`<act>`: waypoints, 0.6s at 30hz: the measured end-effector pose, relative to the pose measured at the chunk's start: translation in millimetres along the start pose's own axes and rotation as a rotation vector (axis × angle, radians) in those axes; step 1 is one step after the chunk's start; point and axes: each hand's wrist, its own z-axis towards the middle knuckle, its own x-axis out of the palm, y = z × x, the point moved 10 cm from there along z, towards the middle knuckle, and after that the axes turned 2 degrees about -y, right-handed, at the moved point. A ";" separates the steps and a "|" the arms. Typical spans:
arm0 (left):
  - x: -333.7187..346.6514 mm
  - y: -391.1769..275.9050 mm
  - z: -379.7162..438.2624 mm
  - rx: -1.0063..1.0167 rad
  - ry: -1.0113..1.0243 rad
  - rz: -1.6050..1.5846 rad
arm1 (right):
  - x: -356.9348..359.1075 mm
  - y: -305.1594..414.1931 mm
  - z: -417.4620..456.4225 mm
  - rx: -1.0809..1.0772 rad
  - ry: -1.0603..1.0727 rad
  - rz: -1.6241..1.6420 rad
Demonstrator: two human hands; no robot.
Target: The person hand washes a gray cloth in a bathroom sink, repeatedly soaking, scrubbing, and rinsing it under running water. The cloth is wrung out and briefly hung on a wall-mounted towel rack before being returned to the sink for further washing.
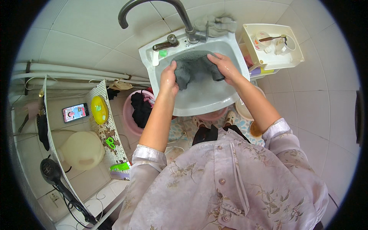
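Note:
A wet dark grey-green cloth (195,59) is stretched between my two hands over a white ceramic washbasin (198,107). My left hand (169,79) grips its left end, thumb on top. At the other end, my right hand (224,67) holds a bunched part of the cloth. Cloudy greyish water (201,92) lies in the basin below, and the cloth's lower parts seem to reach it. Both hands look wet. Behind the cloth, a curved metal faucet (184,14) rises from the basin's back edge, beside a worn tap handle (166,43).
A white brush-like item (155,58) and green soap (163,53) rest on the basin's left ledge. Grey cloths (215,26) hang behind the faucet. Right stands a cream rack (273,61) with cups. Lower left are a pink tub (128,115) of dark clothes and a shelf with a phone (75,112).

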 end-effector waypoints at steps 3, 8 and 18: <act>37.1 -12.9 -34.0 -0.099 0.090 -0.310 | 37.1 30.2 -22.1 -0.141 0.066 0.019; 63.3 -39.8 -57.7 0.170 0.113 -0.008 | 82.9 52.1 -59.0 -0.542 0.059 -0.456; 80.8 -72.1 -92.4 0.419 0.215 0.016 | -28.1 -18.2 -51.5 -0.374 -0.057 -0.525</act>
